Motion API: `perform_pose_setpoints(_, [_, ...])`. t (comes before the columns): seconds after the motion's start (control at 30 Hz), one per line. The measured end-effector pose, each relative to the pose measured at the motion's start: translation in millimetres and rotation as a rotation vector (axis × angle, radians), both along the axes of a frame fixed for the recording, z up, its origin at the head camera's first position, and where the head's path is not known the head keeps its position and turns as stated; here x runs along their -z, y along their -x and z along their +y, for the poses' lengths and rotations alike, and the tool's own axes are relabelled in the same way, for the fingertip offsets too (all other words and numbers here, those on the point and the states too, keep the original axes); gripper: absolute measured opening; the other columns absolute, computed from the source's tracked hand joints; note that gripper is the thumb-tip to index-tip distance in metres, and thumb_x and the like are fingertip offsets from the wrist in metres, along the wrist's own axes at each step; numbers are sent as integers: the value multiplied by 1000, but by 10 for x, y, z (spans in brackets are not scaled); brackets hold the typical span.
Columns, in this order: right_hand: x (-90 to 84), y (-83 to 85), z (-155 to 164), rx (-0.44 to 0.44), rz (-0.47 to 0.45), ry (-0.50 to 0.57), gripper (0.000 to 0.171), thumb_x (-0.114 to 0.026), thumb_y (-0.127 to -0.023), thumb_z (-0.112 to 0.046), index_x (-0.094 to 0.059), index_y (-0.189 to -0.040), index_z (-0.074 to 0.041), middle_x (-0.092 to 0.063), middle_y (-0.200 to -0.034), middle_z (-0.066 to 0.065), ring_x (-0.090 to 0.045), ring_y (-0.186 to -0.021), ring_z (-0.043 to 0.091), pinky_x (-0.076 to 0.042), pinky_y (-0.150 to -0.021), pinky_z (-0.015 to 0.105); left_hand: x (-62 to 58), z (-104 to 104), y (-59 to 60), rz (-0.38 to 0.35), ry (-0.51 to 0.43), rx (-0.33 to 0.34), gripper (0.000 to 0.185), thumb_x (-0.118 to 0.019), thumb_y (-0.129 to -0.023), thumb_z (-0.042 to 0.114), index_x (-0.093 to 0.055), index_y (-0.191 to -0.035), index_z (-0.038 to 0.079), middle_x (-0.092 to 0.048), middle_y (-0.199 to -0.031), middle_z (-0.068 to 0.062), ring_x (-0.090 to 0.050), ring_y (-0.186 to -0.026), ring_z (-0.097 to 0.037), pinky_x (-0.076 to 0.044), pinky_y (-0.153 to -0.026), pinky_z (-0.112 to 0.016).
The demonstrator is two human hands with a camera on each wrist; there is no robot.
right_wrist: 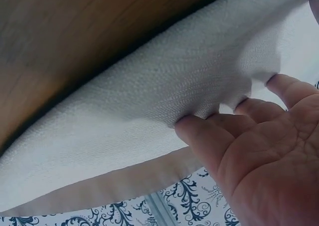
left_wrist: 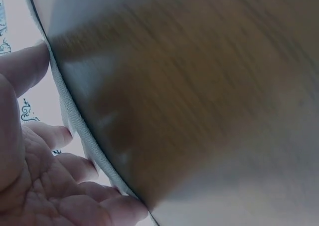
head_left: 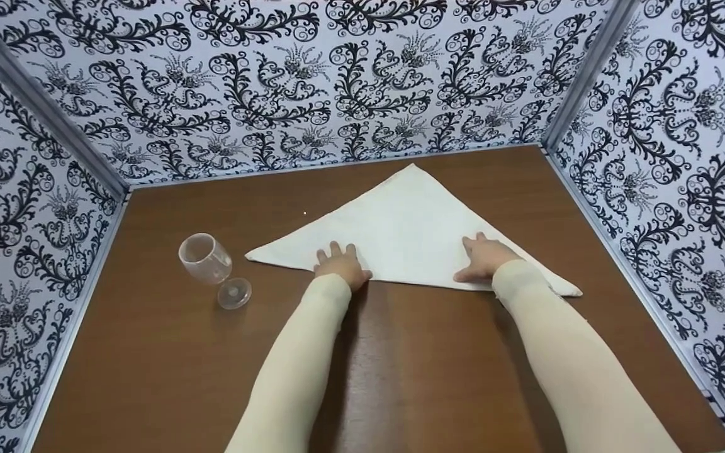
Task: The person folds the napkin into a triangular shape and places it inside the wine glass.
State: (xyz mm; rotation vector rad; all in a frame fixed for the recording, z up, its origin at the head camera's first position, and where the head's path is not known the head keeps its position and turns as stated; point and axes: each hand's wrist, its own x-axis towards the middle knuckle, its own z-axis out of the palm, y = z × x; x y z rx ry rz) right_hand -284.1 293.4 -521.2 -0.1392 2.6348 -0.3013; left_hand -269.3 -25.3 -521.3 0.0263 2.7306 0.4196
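Observation:
A white cloth napkin (head_left: 400, 220), folded to a triangle, lies flat on the brown table with its point toward the back wall and its long edge toward me. My left hand (head_left: 341, 267) rests with spread fingers on that long edge, left of its middle. In the left wrist view its fingertips (left_wrist: 128, 208) touch the cloth along the folded rim. Farther right, my right hand (head_left: 486, 259) lies on the cloth with fingers and thumb spread. The right wrist view shows its fingertips (right_wrist: 187, 122) pressing on the fabric.
A clear stemmed glass (head_left: 206, 259) stands on the table to the left of the napkin's left corner. Patterned black-and-white walls (head_left: 362, 82) in grey frames enclose the wooden table (head_left: 167, 365) at the back and both sides. A tiny white speck (head_left: 304, 213) lies behind the napkin.

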Motion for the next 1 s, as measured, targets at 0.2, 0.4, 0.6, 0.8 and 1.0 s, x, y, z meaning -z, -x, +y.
perform_pose_setpoints(0.2, [-15,-40,-35,14,-4,11,104,-77,-93,-51,-25,-165,3,-13,-169,37,-19,-156,57,-22,-127,64,155,-17,139,-17,12,3,83,-66,-100,51,-31,-167,15,-15,-175,-24,-13,-159,-55,-27,-125,-65])
perform_pose_setpoints(0.4, [-20,-55,-45,15,0,4,105,-77,-92,-52,-25,-164,4,-14,-169,38,-20,-155,57,-22,-127,64,188,-35,193,-20,20,16,85,-67,-99,53,-31,-167,16,-14,-175,-23,-12,-160,-55,-27,-126,-65])
perform_pose_setpoints(0.6, [13,-52,-37,20,5,-10,107,-76,-92,-55,-24,-164,4,-14,-169,38,-21,-155,57,-24,-126,64,139,-44,178,-15,14,29,84,-66,-100,53,-30,-167,16,-14,-175,-23,-12,-160,-54,-27,-126,-64])
perform_pose_setpoints(0.8, [7,-58,-48,14,8,-14,106,-76,-92,-54,-25,-164,4,-14,-168,38,-23,-154,58,-25,-126,65,183,-78,260,-40,52,51,87,-64,-100,56,-28,-168,16,-13,-176,-23,-11,-160,-54,-27,-126,-63])
perform_pose_setpoints(1.0, [7,-71,-71,14,6,-15,106,-75,-93,-55,-24,-164,5,-13,-168,39,-23,-153,60,-25,-125,65,197,39,190,97,142,64,72,-64,-100,48,-46,-158,10,-31,-168,-24,-33,-152,-51,-36,-121,-61])
